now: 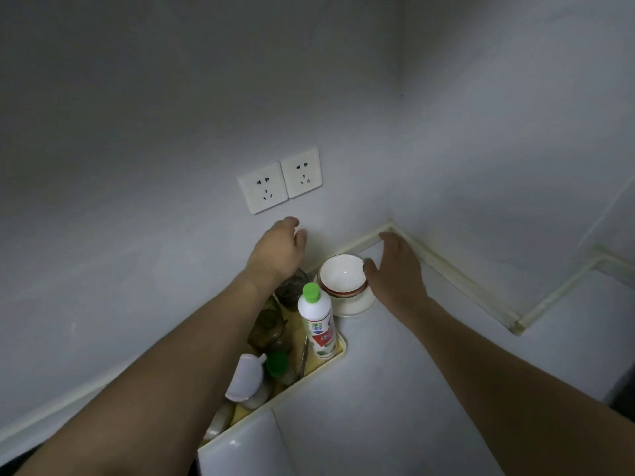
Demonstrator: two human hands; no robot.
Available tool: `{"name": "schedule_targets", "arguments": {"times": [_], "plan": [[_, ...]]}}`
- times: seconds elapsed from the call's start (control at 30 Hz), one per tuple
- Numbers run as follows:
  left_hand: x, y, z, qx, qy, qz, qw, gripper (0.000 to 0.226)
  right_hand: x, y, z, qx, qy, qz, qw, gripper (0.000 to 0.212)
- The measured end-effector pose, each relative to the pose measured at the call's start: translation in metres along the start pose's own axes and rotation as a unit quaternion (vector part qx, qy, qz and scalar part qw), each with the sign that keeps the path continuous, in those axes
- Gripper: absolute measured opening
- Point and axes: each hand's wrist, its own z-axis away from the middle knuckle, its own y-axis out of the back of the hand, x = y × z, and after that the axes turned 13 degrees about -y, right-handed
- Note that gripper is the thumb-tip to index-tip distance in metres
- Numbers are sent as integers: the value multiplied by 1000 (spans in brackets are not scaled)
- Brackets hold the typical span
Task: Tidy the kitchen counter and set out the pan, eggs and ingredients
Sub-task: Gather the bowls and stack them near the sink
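A stack of white bowls (343, 274) stands on the white counter (395, 365) in the corner by the wall. My right hand (395, 269) is beside the stack on its right, fingers straight, thumb touching or nearly touching the top bowl's rim. My left hand (278, 250) hovers above and to the left of the bowls, near the wall, fingers relaxed and holding nothing. No pan or eggs are in view.
A yellowish tray (330, 360) along the wall holds a white bottle with a green cap (316, 321), dark glass bowls (271, 328), a white container (245, 376) and a metal utensil. Two wall sockets (280, 180) sit above. A raised ledge (464, 280) borders the counter.
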Motion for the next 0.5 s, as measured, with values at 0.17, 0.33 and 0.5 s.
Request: {"name": "schedule_targets", "arguments": {"times": [0.17, 0.33, 0.5], "plan": [[3, 36, 50, 66, -26, -76, 995, 46, -37, 21, 27, 25, 83, -48, 995, 56], [-14, 67, 107, 113, -24, -141, 983, 47, -78, 29, 61, 22, 153, -60, 986, 53], [-41, 96, 169, 115, 4, -202, 973, 53, -121, 18, 98, -21, 211, -48, 976, 54]]}}
